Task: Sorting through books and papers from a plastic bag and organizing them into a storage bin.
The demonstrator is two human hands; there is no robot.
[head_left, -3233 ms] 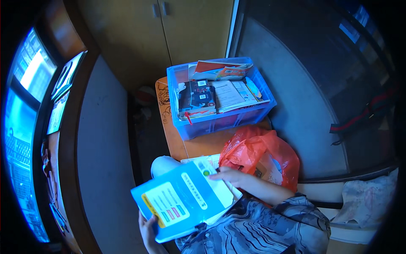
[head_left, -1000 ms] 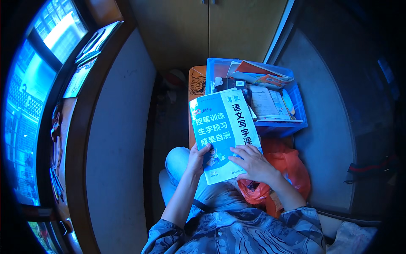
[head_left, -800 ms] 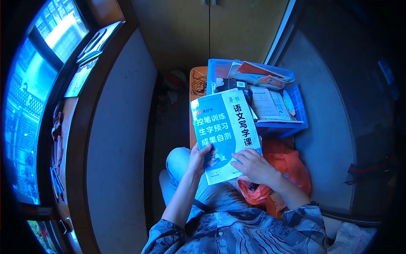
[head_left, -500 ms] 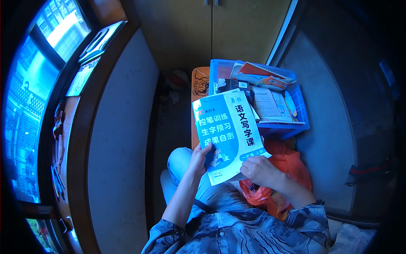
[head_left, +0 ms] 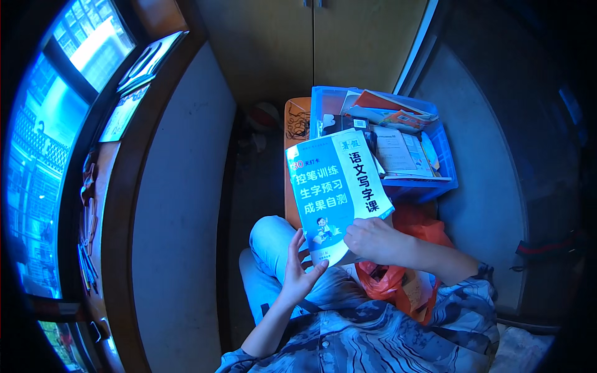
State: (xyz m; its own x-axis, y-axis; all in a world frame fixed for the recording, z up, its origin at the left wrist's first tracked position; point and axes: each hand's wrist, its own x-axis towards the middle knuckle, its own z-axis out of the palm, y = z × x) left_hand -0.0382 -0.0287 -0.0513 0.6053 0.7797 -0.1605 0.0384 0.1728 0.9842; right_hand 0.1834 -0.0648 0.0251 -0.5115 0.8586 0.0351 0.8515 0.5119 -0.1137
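Dim room [head_left: 249, 186]: at lower centre, the left hand [head_left: 301, 276], thumb and fingers apart, is at the lower-left corner of a blue-and-white booklet [head_left: 326, 193], mid-frame; the right hand [head_left: 371, 241] clamps its lower-right edge in curled fingers. Right of centre lies a red bag [head_left: 380, 285]; beyond, a blue crate [head_left: 446, 155] on a brown table [head_left: 290, 202]; uppermost, a cabinet [head_left: 261, 50].

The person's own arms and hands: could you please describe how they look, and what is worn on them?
The left hand and right hand are bare, without gloves, and so are both forearms. Above them come the short, loose sleeves of a patterned shirt, blue-grey with dark patches and wavy lines.
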